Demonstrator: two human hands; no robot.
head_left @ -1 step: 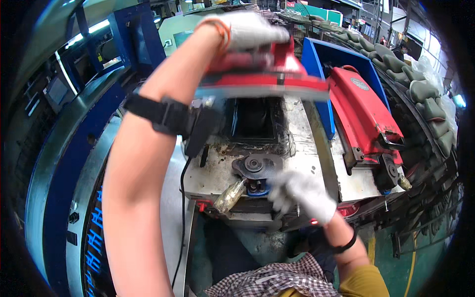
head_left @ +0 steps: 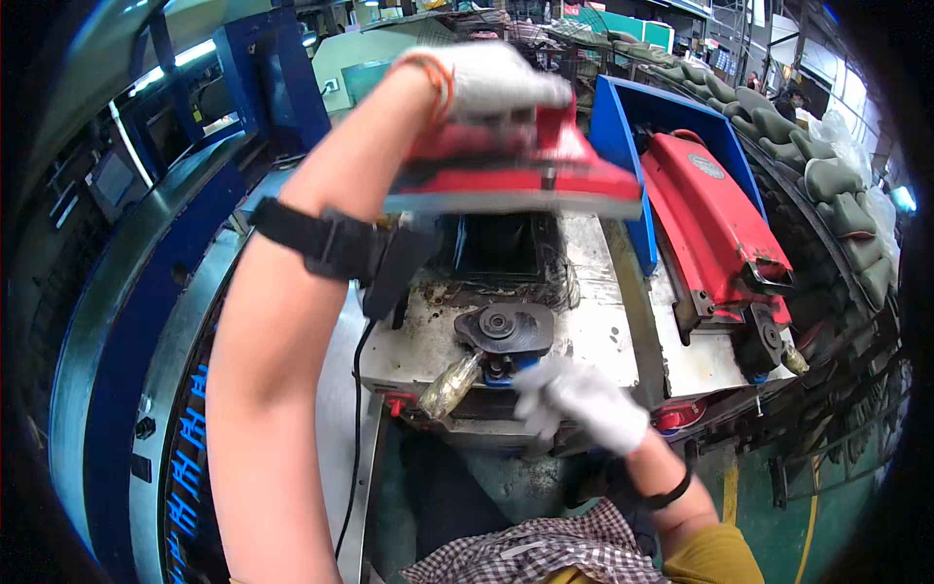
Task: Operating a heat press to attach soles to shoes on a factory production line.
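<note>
I judge this the lid-handling step, next calling for steady control: upper centre, my left hand (head_left: 491,78) grips the red machine lid (head_left: 506,181); lower centre, my blurred right hand's (head_left: 584,401) state I can't tell.

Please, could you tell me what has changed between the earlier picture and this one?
The raised red cover with a grey lower edge came slightly lower, and the white-gloved left hand at its top came down with it. The white-gloved right hand shifted slightly left. No grasp or release shows. The long red cover at the right and the black rounded part stayed in place.
</note>
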